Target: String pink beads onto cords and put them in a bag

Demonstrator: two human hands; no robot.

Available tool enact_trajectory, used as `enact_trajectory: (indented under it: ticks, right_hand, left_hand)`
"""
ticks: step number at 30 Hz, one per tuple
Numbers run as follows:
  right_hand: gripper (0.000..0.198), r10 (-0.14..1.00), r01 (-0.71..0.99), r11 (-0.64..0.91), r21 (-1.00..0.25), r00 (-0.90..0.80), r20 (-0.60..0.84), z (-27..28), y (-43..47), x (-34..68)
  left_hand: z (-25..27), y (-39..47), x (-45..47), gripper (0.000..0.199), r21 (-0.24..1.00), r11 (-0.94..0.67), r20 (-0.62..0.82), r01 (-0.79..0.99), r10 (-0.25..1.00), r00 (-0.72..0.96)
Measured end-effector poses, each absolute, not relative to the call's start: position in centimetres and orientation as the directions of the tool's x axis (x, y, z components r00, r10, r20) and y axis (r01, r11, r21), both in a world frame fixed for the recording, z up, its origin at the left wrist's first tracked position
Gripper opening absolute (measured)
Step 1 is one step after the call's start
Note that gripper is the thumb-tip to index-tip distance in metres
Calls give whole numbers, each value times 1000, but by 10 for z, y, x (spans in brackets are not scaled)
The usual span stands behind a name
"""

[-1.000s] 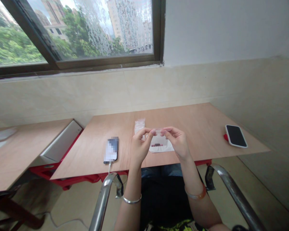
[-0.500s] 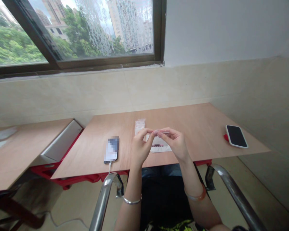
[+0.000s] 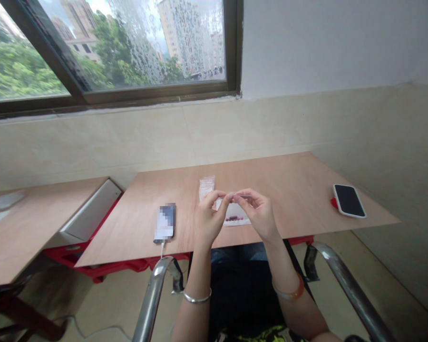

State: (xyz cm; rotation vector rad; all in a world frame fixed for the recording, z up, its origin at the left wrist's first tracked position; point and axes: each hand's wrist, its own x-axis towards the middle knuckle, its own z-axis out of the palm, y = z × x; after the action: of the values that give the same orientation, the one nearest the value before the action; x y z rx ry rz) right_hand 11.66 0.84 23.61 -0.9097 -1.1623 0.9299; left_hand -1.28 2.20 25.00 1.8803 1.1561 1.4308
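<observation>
My left hand (image 3: 212, 216) and my right hand (image 3: 258, 213) meet above the middle of the table, thumbs and forefingers pinched together. Between their fingertips is a small, thin, clear plastic bag (image 3: 244, 195), seen almost edge-on and mostly covered by the fingers. Below the hands lies a white sheet (image 3: 237, 223) with a row of small dark red and pink pieces (image 3: 234, 218) on it. Just behind my left hand is a stack of clear plastic bags (image 3: 207, 185).
A phone (image 3: 165, 222) with a white cable lies left on the table (image 3: 271, 175). Another phone (image 3: 349, 201) rests on something red at the right. Metal armrests (image 3: 157, 289) flank me. A second table (image 3: 57, 209) stands at the left, below the window.
Both hands stay nearly in place, still pinching the small plastic bag. Only slight shifts of the fingers and of the view show.
</observation>
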Motion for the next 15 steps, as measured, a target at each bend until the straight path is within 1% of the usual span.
enact_trajectory:
  ticks: [5,15]
  right_hand:
    - [20,918,-108,385,-917,144,369,238,8,120]
    - [20,899,-76,429,-900,129,418,237,9,124]
  left_hand:
    - [251,24,-12,21,835,-487,490,256,870,56]
    - [248,26,-13,22,836,-479,485,270,873,48]
